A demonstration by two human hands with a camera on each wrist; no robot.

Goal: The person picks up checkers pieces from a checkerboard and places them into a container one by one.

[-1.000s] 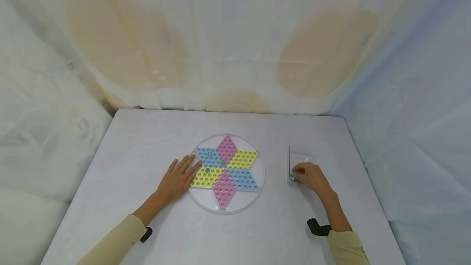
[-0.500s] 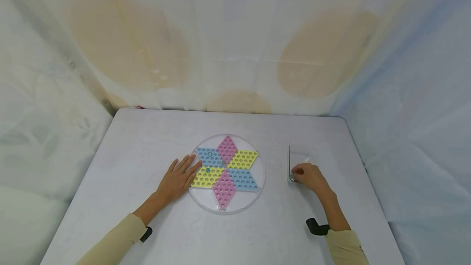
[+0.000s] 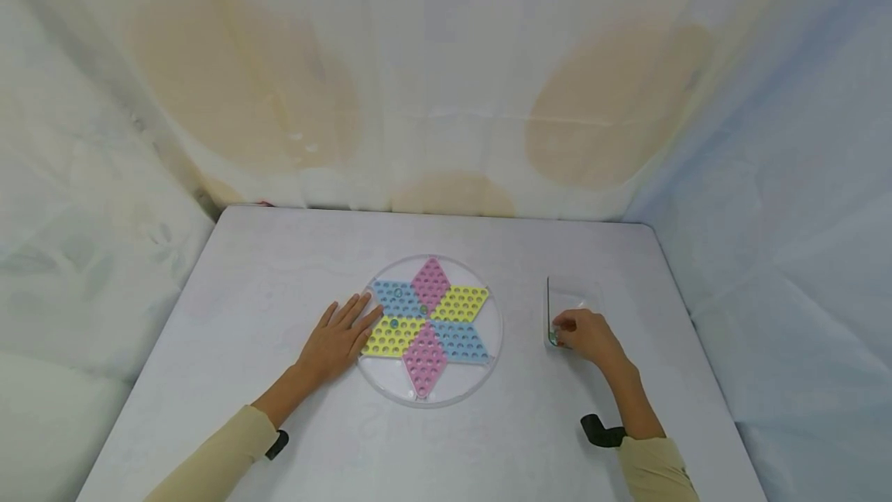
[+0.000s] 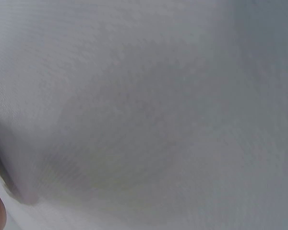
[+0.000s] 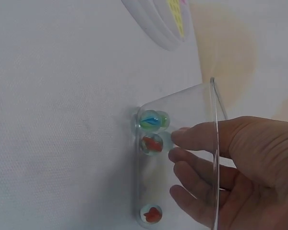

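Note:
My left hand (image 3: 334, 343) lies with fingers spread, fingertips on the left rim of a round Chinese checkers board (image 3: 379, 388). Pink, yellow and blue diamonds form the star on it. Three glass marbles sit in its left half, one of them on a yellow diamond (image 3: 393, 324). My right hand (image 5: 206, 167) reaches into a clear plastic box (image 5: 182, 93). Its thumb and index finger pinch a pale marble (image 5: 167, 140), partly hidden behind a red-swirled marble (image 5: 151, 143). Blue-green marbles (image 5: 150, 120) sit beside it, and another red one (image 5: 151, 213) lies apart, near a corner.
Both things rest on a white-covered table (image 3: 488, 448). Patterned cloth (image 3: 446, 84) hangs behind and at both sides. Each wrist wears a black strap or mount (image 3: 602, 432). The left wrist view holds mostly a blurred pale surface (image 4: 144, 115).

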